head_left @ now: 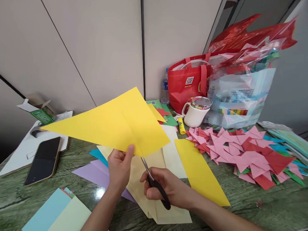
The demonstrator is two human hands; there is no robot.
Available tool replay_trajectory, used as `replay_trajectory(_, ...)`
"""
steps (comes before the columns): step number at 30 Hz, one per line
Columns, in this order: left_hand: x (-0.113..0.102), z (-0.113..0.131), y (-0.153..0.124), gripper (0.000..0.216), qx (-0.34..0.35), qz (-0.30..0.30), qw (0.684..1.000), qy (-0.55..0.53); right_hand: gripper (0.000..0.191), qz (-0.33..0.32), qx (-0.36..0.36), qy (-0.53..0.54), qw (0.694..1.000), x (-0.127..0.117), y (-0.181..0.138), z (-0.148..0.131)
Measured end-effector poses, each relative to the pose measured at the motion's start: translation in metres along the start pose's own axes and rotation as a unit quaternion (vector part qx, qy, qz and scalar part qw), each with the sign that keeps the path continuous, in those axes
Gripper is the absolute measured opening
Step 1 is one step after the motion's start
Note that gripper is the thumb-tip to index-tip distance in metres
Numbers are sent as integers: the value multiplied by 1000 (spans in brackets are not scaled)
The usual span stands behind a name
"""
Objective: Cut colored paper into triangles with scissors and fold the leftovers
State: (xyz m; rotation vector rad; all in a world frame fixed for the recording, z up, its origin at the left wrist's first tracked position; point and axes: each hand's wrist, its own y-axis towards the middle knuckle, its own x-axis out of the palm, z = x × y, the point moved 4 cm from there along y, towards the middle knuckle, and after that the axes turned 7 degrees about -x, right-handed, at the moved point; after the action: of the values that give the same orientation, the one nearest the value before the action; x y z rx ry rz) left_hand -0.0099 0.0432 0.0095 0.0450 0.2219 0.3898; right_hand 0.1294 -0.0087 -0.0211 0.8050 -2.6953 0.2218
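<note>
A large sheet of yellow paper, partly triangular in outline, is raised above the table. My left hand pinches its lower edge, thumb on top. In my right hand is a pair of scissors with black handles; the blades point up at the paper's lower edge, close to my left thumb. Their tips lie against or behind the sheet, so I cannot tell how far they reach. Cream paper sheets lie beneath my hands, and a yellow paper strip rests to their right.
Pink and red folded paper pieces pile up at right. Behind stand a white mug, a glue stick, a red bag and a plastic bag. At left lie a phone, purple paper and light blue paper.
</note>
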Motion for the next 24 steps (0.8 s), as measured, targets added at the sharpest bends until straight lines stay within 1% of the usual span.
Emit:
replay_trajectory(4, 1, 4, -5, 33, 19, 3, 1000, 17, 45, 24, -12, -9, 1000, -3, 2, 0)
replay_trajectory(9, 6, 3, -7, 27, -2, -28, 1000, 9, 46, 17, -20, -6, 1000, -3, 1, -1)
replay_trajectory(17, 8, 4, -8, 27, -2, -24, 999, 35, 47, 12, -24, -4, 1000, -6, 0, -1)
replay_trajectory(24, 8, 0, -9, 27, -10, -22, 999, 36, 47, 14, -16, -8, 1000, -6, 0, -1)
